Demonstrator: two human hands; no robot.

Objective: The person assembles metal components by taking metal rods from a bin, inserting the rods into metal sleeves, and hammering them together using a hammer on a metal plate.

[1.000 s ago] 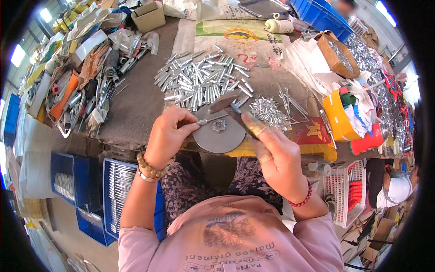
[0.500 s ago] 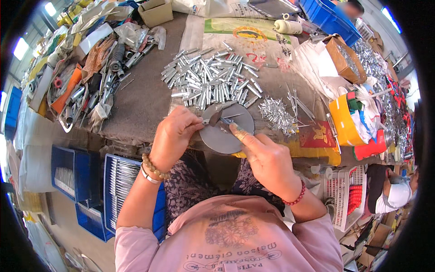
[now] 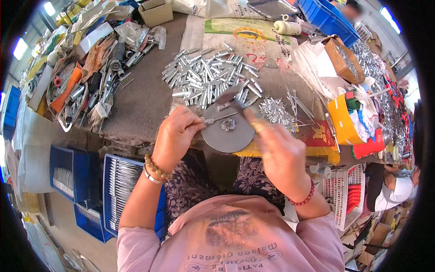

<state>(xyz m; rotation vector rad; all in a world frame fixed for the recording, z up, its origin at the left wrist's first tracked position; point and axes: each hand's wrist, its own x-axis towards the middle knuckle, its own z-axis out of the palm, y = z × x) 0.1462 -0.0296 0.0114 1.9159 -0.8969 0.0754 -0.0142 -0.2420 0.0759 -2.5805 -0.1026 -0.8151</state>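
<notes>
My left hand [image 3: 179, 131] pinches a slim metal rod [image 3: 223, 118] with a thicker sleeve near the fingers. It lies level over the round grey metal plate [image 3: 226, 141] at the table's near edge. A small silvery lump [image 3: 228, 124] sits in the plate's middle. My right hand, blurred by motion [image 3: 283, 154], is closed round the handle of a hammer [image 3: 229, 95], whose dark head is raised above the plate. Just beyond the plate lies a heap of short silver metal tubes [image 3: 204, 79]. Small metal pins [image 3: 275, 112] are piled right of the plate.
Tools and bags crowd the table's left [image 3: 97, 68]. At right stand a yellow container [image 3: 343, 120] and a cardboard box [image 3: 344, 61]. Blue crates [image 3: 108, 195] of metal rods stand below left, a white basket [image 3: 340, 195] below right. Another person [image 3: 394, 192] is at far right.
The hammer has lifted off the plate, its head now higher and farther away. My right hand has shifted right and slightly nearer. My left hand keeps its pinch on the rod, almost unmoved.
</notes>
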